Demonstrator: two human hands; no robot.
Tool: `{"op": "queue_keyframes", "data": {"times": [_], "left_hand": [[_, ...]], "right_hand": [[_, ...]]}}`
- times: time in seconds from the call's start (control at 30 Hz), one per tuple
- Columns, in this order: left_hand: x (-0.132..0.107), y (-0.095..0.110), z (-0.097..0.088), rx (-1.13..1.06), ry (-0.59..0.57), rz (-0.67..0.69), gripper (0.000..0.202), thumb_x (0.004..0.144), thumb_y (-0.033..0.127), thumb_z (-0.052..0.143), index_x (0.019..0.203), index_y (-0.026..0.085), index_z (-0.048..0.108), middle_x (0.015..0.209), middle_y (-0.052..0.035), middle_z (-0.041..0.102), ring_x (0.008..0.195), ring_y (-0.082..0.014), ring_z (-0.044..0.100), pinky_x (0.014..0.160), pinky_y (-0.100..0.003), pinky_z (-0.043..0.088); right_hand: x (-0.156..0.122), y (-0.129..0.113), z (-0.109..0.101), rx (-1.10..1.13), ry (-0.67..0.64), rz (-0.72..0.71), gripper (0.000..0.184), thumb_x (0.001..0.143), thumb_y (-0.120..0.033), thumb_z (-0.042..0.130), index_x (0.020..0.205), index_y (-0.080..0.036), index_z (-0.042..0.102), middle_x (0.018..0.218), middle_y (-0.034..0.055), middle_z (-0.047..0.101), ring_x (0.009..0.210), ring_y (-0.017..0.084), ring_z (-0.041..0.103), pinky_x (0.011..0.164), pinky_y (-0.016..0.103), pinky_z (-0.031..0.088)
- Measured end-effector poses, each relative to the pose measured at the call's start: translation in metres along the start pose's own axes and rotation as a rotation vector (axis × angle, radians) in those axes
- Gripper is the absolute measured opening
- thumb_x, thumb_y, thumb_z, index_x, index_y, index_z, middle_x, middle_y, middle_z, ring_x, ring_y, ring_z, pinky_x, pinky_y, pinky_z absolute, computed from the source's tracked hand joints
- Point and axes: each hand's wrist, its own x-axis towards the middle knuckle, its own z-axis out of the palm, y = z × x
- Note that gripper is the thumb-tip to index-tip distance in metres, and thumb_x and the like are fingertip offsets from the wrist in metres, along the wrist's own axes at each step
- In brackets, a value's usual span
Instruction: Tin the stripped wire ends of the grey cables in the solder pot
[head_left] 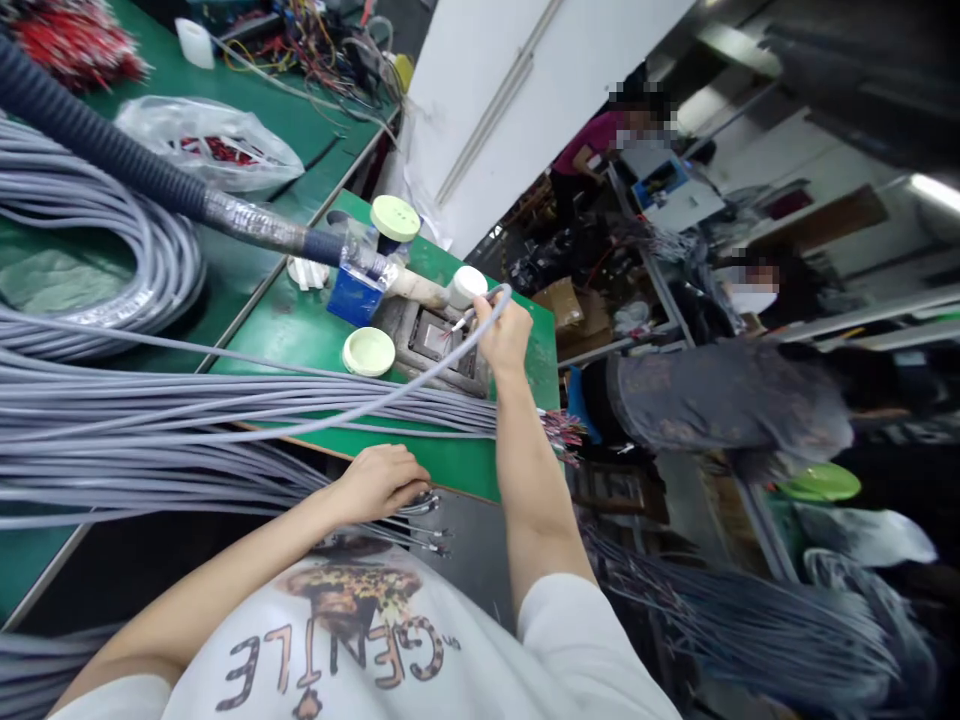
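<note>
My right hand (506, 335) pinches a grey cable (420, 385) near its end, which bends back in a loop. The cable's thin stripped wires (448, 332) point down over a small square metal pot (436, 340) that looks like a solder pot. A hose nozzle (420, 287) reaches toward the pot from the left. My left hand (386, 480) is lower, at the table's front edge, its fingers curled over several grey cables whose ends (431, 540) show beyond it. Between my hands lies a thick bundle of grey cables (300, 400), with reddish stripped ends (562, 430) past my right forearm.
Around the pot stand an open pale tub (368, 351), a white round container (469, 286), a yellow-green lid (395, 217) and a blue box (354, 294). Coiled cable (150, 240) and a plastic bag (214, 145) lie left. A white panel (510, 90) rises behind. Co-workers are at right.
</note>
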Motion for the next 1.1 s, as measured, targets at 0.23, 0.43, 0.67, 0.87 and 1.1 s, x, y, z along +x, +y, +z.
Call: {"op": "queue_keyframes", "data": {"times": [0.23, 0.43, 0.67, 0.87, 1.1], "left_hand": [[0.002, 0.002, 0.0, -0.029, -0.031, -0.024, 0.021, 0.094, 0.028, 0.047, 0.096, 0.018, 0.065, 0.08, -0.0039, 0.068, 0.075, -0.0143, 0.059, 0.07, -0.026, 0.042], [0.003, 0.004, -0.001, -0.017, -0.038, -0.028, 0.02, 0.094, 0.027, 0.047, 0.095, 0.018, 0.065, 0.081, -0.0041, 0.069, 0.076, -0.0147, 0.06, 0.071, -0.027, 0.044], [0.004, 0.002, 0.001, -0.021, -0.045, -0.035, 0.023, 0.094, 0.028, 0.045, 0.096, 0.018, 0.066, 0.08, -0.0055, 0.069, 0.076, -0.0148, 0.061, 0.072, -0.027, 0.044], [0.008, 0.017, -0.014, -0.201, -0.09, -0.127, 0.025, 0.093, 0.031, 0.047, 0.097, 0.018, 0.069, 0.084, -0.0076, 0.07, 0.08, -0.0165, 0.062, 0.077, -0.029, 0.046], [0.009, 0.064, -0.066, -1.12, -0.672, -0.017, 0.038, 0.087, 0.035, 0.057, 0.116, 0.013, 0.068, 0.103, -0.016, 0.072, 0.095, -0.0237, 0.068, 0.087, -0.03, 0.051]], "right_hand": [[0.005, 0.017, 0.013, -0.164, -0.048, 0.092, 0.029, 0.092, -0.035, 0.044, 0.074, -0.018, 0.059, 0.073, 0.0065, 0.066, 0.07, 0.019, 0.058, 0.064, 0.026, 0.034], [0.006, 0.021, 0.02, -0.207, -0.08, 0.13, 0.028, 0.093, -0.034, 0.044, 0.08, -0.017, 0.062, 0.077, 0.0072, 0.068, 0.071, 0.02, 0.059, 0.063, 0.026, 0.033], [0.006, 0.026, 0.032, -0.196, -0.099, 0.157, 0.026, 0.091, -0.033, 0.046, 0.078, -0.017, 0.062, 0.077, 0.0079, 0.069, 0.072, 0.021, 0.06, 0.066, 0.028, 0.036], [-0.007, 0.023, 0.011, -0.032, -0.02, 0.089, 0.028, 0.092, -0.034, 0.043, 0.079, -0.018, 0.062, 0.078, 0.0072, 0.07, 0.076, 0.021, 0.062, 0.072, 0.03, 0.042], [-0.094, -0.009, -0.063, 0.326, 0.1, -0.228, 0.018, 0.092, -0.029, 0.049, 0.092, -0.023, 0.066, 0.094, 0.0044, 0.073, 0.086, 0.019, 0.066, 0.084, 0.035, 0.05]]}}
